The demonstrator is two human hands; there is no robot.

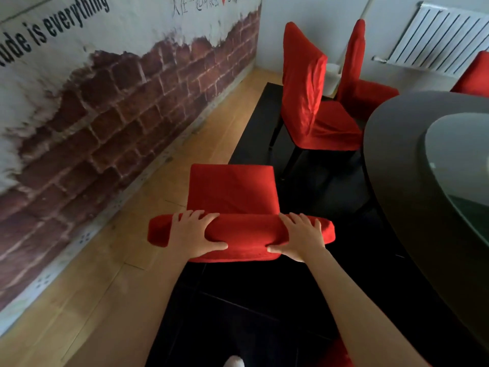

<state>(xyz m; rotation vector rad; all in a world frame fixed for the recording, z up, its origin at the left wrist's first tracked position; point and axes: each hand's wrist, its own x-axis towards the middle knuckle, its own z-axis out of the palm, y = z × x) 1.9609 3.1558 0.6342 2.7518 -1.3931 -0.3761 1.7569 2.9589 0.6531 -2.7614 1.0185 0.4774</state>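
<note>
A chair in a red fabric cover [232, 193] stands right in front of me, seen from above and behind, its seat pointing away from me. My left hand [194, 234] grips the top of the backrest left of its middle, fingers over the far side and thumb on the near side. My right hand [300, 238] grips the same top edge right of its middle in the same way. The chair's legs are hidden under the cover.
A round dark table [402, 154] with a glass turntable [460, 165] fills the right. Two more red-covered chairs [307, 102] stand ahead at the table, a third at far right. A brick-pattern wall [105, 107] runs along the left beside a wooden floor strip; a radiator [439, 35] hangs at the back.
</note>
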